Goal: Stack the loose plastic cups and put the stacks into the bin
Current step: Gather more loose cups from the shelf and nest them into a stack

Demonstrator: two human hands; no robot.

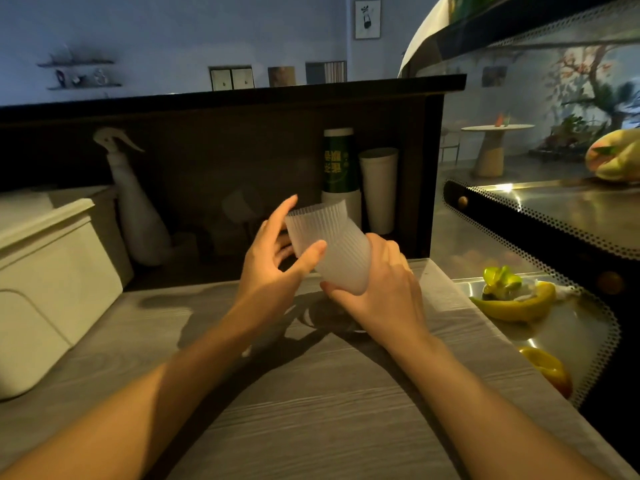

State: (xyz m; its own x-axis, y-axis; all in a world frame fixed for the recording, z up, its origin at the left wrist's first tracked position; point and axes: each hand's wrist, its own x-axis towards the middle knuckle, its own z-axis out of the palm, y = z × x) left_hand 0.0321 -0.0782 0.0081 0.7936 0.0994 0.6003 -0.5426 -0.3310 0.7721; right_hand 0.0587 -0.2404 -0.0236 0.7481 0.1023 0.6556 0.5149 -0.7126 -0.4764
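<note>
Head view: both hands' grip holds ribbed cups [332,244], right hand [377,289] fingers hidden, left hand [273,261] pinching.

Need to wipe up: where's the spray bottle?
Head view, left of centre: the spray bottle stands against the dark back panel, beside the white bin.

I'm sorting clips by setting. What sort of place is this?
Probably a café or drinks counter: stacked paper cups and a spray bottle behind a raised bar top, a glass display case, and a small round table beyond it.
</note>
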